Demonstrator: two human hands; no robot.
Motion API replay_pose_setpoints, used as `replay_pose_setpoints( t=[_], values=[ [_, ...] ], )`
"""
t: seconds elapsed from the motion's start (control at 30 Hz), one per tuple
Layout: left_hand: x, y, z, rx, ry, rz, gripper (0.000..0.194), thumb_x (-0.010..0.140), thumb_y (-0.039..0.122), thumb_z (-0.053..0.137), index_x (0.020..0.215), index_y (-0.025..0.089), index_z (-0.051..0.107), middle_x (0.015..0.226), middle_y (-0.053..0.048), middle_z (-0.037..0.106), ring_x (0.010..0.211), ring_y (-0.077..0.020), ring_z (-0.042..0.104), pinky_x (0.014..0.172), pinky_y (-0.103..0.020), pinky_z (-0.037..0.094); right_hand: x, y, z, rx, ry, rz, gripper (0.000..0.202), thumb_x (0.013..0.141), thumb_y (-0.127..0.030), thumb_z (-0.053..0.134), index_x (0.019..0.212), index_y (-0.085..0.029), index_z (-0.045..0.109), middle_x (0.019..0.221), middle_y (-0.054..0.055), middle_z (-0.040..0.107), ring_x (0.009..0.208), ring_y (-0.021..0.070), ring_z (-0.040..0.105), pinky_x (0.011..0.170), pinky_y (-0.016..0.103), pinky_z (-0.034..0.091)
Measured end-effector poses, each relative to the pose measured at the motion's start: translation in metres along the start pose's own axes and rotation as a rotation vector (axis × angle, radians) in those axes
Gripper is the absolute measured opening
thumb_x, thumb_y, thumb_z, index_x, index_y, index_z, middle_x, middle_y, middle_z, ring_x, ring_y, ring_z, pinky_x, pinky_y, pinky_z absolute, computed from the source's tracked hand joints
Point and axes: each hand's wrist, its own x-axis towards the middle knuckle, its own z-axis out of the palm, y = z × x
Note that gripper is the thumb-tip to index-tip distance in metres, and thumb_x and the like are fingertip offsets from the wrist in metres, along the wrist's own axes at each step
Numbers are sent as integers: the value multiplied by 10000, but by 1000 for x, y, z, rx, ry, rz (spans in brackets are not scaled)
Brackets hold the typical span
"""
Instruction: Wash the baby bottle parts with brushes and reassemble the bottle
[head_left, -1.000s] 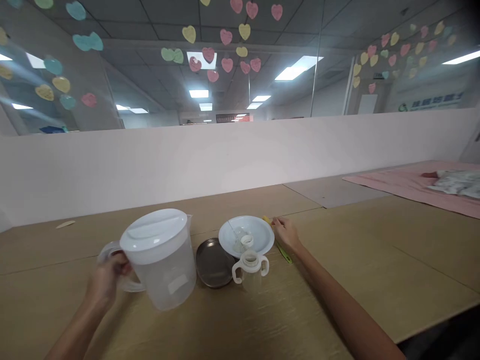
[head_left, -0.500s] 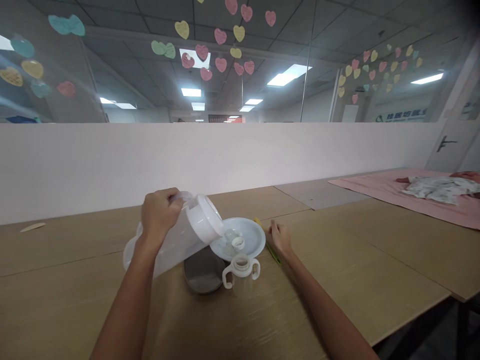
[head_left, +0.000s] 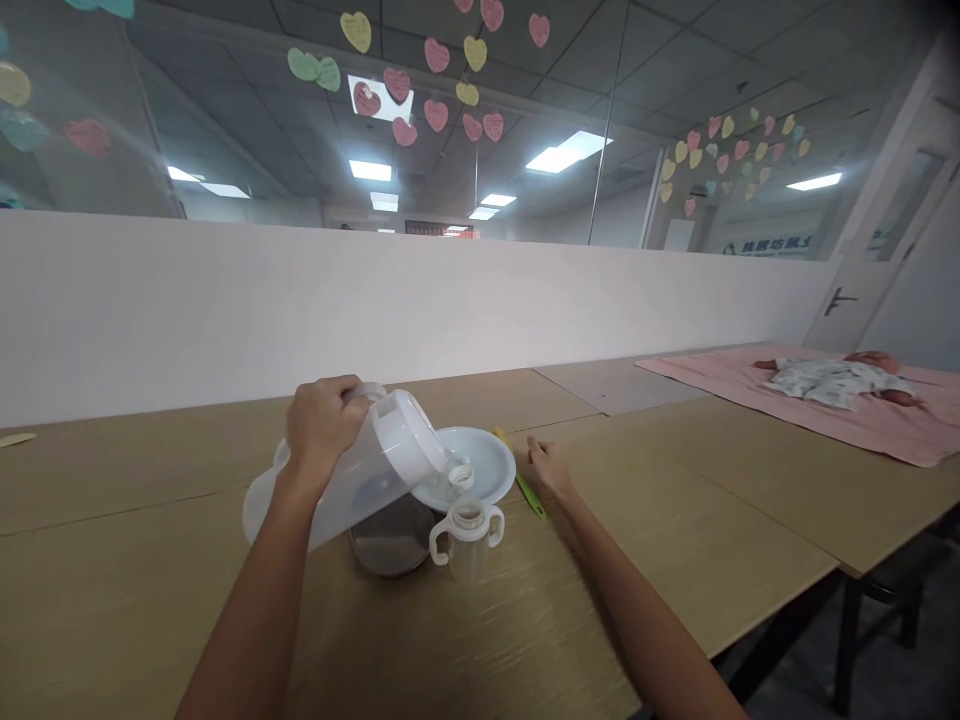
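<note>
My left hand (head_left: pixel 322 425) grips the handle of a translucent plastic pitcher (head_left: pixel 341 495), which tilts to the right. Its white lid (head_left: pixel 409 437) overlaps the left edge of a white plate (head_left: pixel 491 465). A small white ring cap (head_left: pixel 460 477) and clear pieces lie on that plate. In front stands a clear baby bottle (head_left: pixel 469 545), upright and uncapped, with two white handles. No stream from the pitcher can be made out. My right hand (head_left: pixel 551 466) is curled closed over the table, nothing visible in it, just right of a yellow-and-green utensil (head_left: pixel 530 494).
A dark round dish or lid (head_left: pixel 391 540) lies partly beneath the pitcher. On a pink cloth (head_left: pixel 690 380) at the far right rests a small figure in patterned clothes (head_left: pixel 817 382), doll or baby I cannot tell. A white wall (head_left: pixel 300 300) borders the table (head_left: pixel 712 500).
The view has swung slightly right, so the tableware sits further left. My right hand has come away from the utensil's yellow end. The pitcher stays tilted in my left hand.
</note>
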Motion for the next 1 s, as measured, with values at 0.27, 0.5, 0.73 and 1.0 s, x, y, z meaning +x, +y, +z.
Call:
replay_pose_setpoints(
  t=[0.27, 0.5, 0.73, 1.0],
  values=[
    [4, -14, -6, -125, 62, -14, 153, 600, 266, 454, 490, 172, 501, 472, 12, 380, 510, -125, 371, 486, -248, 201, 2, 6, -2, 3, -22, 7, 458, 770, -481, 326, 441, -189, 451, 425, 14, 450, 462, 146, 443, 499, 253, 260],
    [-4, -12, -36, -466, 75, 53, 149, 582, 200, 431, 443, 165, 388, 449, 41, 285, 484, -87, 294, 471, -236, 214, 1, 3, -3, -6, -36, 26, 456, 778, -459, 313, 448, -185, 468, 407, 5, 430, 455, 147, 448, 496, 250, 266],
    [-24, 26, -48, -226, -92, 301, 199, 609, 249, 381, 443, 187, 290, 466, 29, 230, 493, -103, 226, 481, -248, 188, -2, -4, -5, -15, -50, 5, 456, 788, -430, 321, 450, -178, 494, 424, 13, 468, 457, 141, 459, 497, 247, 270],
    [-23, 25, -46, -312, -106, 298, 198, 601, 260, 384, 432, 187, 312, 477, 30, 226, 491, -101, 226, 470, -244, 183, -6, -10, -6, -40, -62, 2, 452, 803, -413, 342, 462, -171, 512, 418, 5, 462, 430, 126, 436, 483, 242, 248]
  ],
)
